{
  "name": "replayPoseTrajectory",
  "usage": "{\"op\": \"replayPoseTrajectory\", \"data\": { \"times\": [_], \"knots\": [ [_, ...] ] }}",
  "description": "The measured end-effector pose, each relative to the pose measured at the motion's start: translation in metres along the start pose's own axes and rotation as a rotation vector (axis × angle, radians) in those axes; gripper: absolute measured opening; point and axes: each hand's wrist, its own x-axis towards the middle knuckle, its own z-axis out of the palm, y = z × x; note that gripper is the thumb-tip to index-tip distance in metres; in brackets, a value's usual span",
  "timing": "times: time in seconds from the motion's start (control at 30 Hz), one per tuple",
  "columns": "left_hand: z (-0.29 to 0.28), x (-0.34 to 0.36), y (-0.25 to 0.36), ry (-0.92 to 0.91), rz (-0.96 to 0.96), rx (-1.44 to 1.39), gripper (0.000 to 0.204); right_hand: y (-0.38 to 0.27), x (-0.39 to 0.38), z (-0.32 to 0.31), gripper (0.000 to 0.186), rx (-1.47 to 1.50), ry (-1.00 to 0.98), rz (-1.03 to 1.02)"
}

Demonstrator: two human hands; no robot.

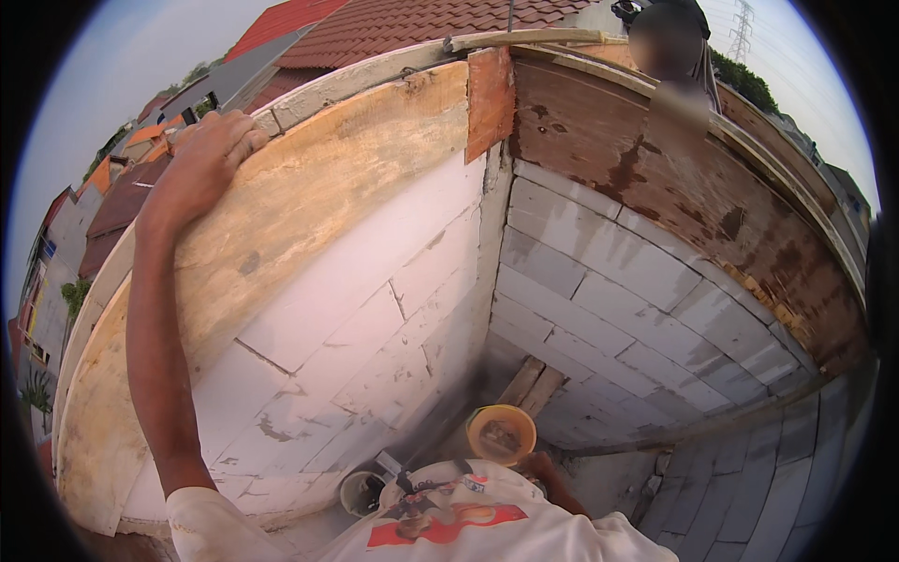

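Observation:
My left hand [215, 155] is curled over the top edge of the wall, where a pale wooden board [328, 159] runs along the inner face. Low in front of my body, my right hand [537, 465] is closed at the near rim of an orange-yellow bucket [475, 438]. Some greyish material lies in the bucket. The right fingers are partly hidden by the rim and my shirt. A second, pale bucket [346, 495] stands lower down to the left, with dark contents and a grey tool-like piece beside it.
Light block walls [599, 290] meet in a corner ahead. A stained brown board [599, 140] tops the right wall, and a person [704, 56] is behind it at the upper right. Wooden planks [538, 384] show down in the corner. Tiled roofs [412, 33] lie beyond.

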Motion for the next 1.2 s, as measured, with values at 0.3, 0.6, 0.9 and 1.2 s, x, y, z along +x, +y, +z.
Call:
{"op": "replayPoseTrajectory", "data": {
  "times": [0.3,0.6,0.9,1.2],
  "knots": [
    [0.009,-0.003,0.003,0.124,-0.062,-0.143,0.035,0.041,0.014,0.029,0.021,-0.162,-0.097,-0.015],
    [0.000,-0.019,0.024,0.580,0.120,0.170,0.027,0.069,0.069,0.042,0.019,0.039,-0.184,-0.209],
    [0.215,-0.158,0.137,0.297,0.330,-0.720,0.026,0.081,0.029,0.049,0.026,-0.131,-0.213,0.025],
    [0.512,-0.354,0.211,-1.172,-0.025,-0.953,0.047,0.025,-0.031,-0.011,0.031,0.692,-0.197,0.568]
  ]
}}
